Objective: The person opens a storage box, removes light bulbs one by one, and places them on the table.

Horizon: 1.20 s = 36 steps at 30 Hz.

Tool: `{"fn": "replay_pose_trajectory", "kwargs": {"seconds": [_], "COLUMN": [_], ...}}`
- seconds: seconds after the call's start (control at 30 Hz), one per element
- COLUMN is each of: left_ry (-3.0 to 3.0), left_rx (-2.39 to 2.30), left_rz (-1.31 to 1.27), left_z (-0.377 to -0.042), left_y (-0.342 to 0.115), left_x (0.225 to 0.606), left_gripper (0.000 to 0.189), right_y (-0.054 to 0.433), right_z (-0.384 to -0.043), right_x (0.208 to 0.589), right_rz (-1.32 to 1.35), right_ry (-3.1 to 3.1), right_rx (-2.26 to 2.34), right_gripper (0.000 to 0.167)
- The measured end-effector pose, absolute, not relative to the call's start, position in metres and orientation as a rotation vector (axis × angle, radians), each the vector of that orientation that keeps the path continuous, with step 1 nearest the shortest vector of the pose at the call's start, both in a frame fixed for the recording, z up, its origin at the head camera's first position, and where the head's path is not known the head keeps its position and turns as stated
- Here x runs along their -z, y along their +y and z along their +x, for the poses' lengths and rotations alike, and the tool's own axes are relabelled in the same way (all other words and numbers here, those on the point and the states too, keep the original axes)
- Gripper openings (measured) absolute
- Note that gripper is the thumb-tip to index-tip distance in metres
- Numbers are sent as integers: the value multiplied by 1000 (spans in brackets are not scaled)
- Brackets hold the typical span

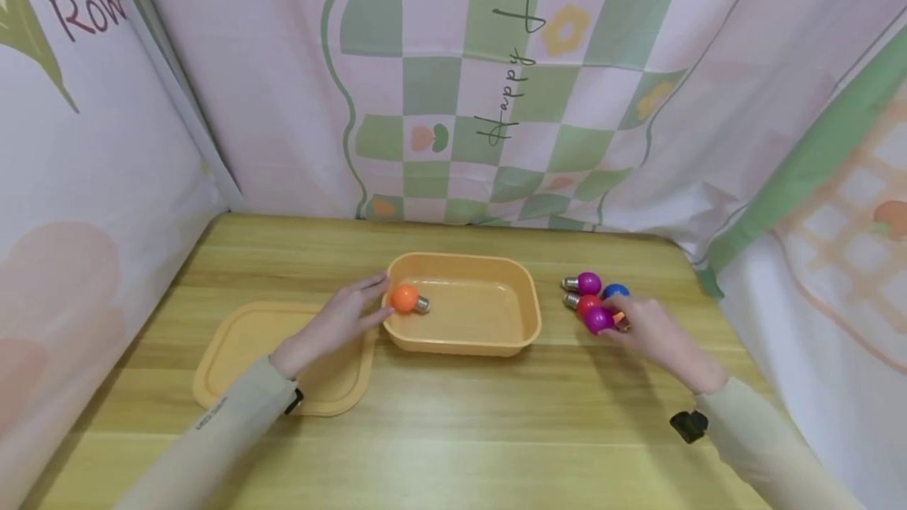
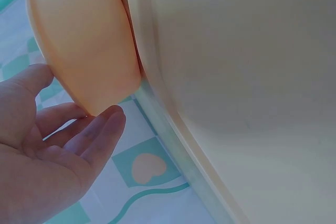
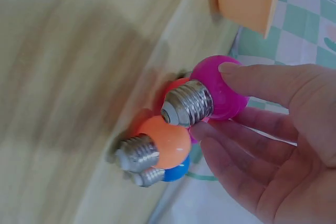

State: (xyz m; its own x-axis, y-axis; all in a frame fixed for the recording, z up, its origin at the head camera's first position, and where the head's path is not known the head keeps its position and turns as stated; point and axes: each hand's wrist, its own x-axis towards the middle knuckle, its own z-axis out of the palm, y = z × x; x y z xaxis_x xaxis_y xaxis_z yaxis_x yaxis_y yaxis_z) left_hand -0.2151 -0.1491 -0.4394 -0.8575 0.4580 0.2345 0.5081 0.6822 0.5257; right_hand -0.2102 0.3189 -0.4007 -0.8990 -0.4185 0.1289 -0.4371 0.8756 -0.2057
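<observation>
My right hand point(image 1: 655, 337) pinches a purple light bulb point(image 3: 223, 88) by its round glass, with the silver screw base sticking out. Close beneath it lie an orange bulb point(image 3: 167, 142), a blue bulb point(image 1: 616, 290) and a red bulb point(image 1: 586, 304), with a second purple bulb point(image 1: 589, 283) behind. At the left end of a light-orange plastic box point(image 1: 460, 347), my left hand point(image 1: 338, 312) rests thumb and fingertips on the rim, fingers loosely spread. Inside that box, at its left end, lies another orange bulb point(image 1: 405, 298).
A matching light-orange lid point(image 1: 244, 356) lies flat on the wooden table point(image 1: 489, 431), left of the box and partly under my left forearm. Patterned curtains point(image 1: 439, 85) hang along the table's back and sides.
</observation>
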Motion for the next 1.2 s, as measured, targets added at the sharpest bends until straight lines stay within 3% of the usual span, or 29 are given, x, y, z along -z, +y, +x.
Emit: {"fn": "replay_pose_trajectory", "kwargs": {"seconds": [1.2], "left_ry": [-2813], "left_rx": [939], "left_rz": [-804], "left_z": [-217], "left_y": [-150], "left_x": [441], "left_gripper": [56], "right_y": [325], "right_z": [-202], "right_x": [416], "right_rz": [625], "right_ry": [-3006], "right_rx": [-256], "right_gripper": [29]}}
